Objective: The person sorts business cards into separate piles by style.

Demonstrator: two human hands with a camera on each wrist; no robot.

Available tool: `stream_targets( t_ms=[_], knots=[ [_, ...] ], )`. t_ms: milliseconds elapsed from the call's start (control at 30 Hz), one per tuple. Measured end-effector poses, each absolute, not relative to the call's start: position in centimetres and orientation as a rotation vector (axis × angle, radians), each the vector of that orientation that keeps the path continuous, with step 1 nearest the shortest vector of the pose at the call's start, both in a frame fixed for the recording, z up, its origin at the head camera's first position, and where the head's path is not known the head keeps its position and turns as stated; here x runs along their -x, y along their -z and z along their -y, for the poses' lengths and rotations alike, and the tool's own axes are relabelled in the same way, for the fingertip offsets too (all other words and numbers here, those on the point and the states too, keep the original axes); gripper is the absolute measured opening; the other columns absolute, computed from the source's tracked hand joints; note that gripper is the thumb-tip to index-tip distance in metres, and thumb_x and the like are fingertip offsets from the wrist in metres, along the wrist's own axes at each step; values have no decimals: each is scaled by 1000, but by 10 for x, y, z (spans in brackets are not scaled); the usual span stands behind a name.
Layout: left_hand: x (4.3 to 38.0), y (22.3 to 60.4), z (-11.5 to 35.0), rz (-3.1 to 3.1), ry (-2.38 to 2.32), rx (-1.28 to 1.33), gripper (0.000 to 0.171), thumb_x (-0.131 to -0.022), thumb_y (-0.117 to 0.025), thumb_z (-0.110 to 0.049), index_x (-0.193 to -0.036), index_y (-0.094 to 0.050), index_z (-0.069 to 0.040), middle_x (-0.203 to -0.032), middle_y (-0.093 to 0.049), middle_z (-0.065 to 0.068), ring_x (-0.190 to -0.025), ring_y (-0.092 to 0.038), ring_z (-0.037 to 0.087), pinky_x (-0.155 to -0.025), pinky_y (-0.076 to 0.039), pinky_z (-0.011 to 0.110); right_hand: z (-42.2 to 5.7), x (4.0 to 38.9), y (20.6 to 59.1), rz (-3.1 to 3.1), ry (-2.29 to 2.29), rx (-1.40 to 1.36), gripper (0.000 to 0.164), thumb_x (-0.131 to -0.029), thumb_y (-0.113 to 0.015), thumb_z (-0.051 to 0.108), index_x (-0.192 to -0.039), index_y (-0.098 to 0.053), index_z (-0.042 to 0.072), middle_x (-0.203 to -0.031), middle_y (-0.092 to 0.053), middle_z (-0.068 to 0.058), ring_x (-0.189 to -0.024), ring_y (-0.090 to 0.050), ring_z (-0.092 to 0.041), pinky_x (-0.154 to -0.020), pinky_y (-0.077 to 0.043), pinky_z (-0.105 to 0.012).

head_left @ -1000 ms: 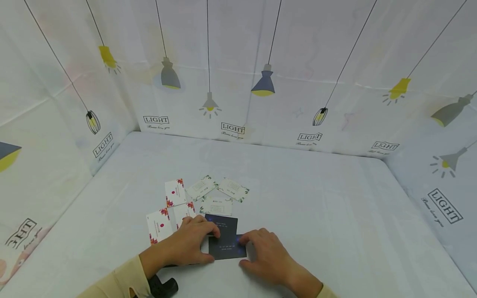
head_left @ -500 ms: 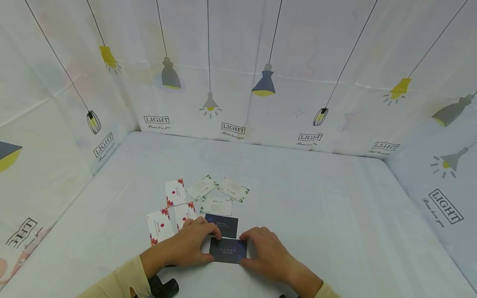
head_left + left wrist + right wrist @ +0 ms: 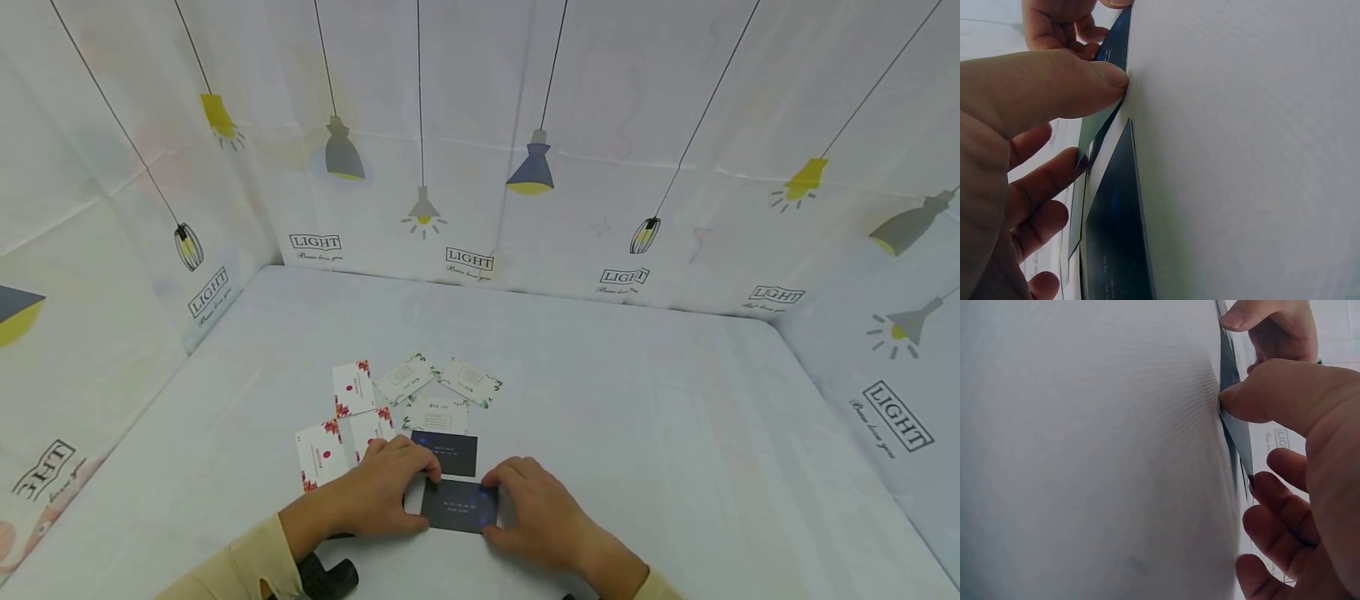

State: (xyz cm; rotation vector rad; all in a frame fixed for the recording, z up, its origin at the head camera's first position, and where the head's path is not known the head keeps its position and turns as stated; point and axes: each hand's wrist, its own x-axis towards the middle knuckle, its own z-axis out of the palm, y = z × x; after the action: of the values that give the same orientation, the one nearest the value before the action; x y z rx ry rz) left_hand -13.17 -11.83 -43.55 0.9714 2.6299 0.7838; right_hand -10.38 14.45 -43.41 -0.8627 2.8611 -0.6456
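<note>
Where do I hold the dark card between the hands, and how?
Probably by its short ends: left hand from the left, right hand from the right. The dark card is thin and flat, and another card sits close behind its far edge.

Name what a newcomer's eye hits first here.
Probably the lamp-print backdrop, rising behind and beside the white table. Then, low in the head view, the left hand and right hand, pinching a dark card between them. Beyond it lie another dark card and, farther back, leafy cards; red-flowered cards lie to their left.
</note>
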Motion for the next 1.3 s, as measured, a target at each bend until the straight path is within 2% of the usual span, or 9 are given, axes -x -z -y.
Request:
stream_targets(
  t_ms=[433, 567, 733, 1033, 1300],
  knots=[
    [132, 434, 119, -2634, -788, -996, 43, -77, -84, -33, -110, -58, -23, -108, -55, -17, -106, -45, 11, -94, -32, 45, -148, 106, 437, -2797, 807, 901, 41, -81, -79, 26, -114, -61, 11, -108, -57, 6, -98, -52, -10, -91, -47, -34],
    [132, 436, 119, -2658, -822, -1007, 43, -77, -84, -32, -111, -58, -23, -108, -55, -17, -105, -45, 9, -94, -32, 43, -150, 106, 436, -2818, 828, 909, 45, -80, -80, 31, -116, -62, 10, -110, -56, 6, -98, -52, -11, -89, -47, -33],
    [134, 434, 117, -2693, -897, -1018, 43, -77, -84, -30, -111, -59, -22, -108, -56, -16, -106, -46, 9, -96, -33, 44, -153, 108, 435, -2861, 834, 906, 52, -78, -83, 34, -119, -62, 10, -114, -55, 6, -101, -51, -12, -89, -47, -35],
    [143, 422, 111, -2708, -1069, -983, 51, -77, -86, -23, -120, -58, -17, -118, -58, -7, -117, -46, 17, -100, -32, 50, -160, 117, 421, -2904, 945, 817, 59, -77, -86, 22, -127, -59, 5, -124, -55, 1, -108, -54, -18, -92, -48, -39],
    [159, 411, 103, -2708, -1148, -1003, 56, -81, -84, -23, -130, -59, -15, -127, -57, -4, -121, -46, 21, -101, -32, 54, -170, 129, 408, -2966, 1038, 762, 61, -77, -87, 19, -129, -58, 6, -127, -57, -1, -108, -55, -21, -91, -48, -44]
  ],
)
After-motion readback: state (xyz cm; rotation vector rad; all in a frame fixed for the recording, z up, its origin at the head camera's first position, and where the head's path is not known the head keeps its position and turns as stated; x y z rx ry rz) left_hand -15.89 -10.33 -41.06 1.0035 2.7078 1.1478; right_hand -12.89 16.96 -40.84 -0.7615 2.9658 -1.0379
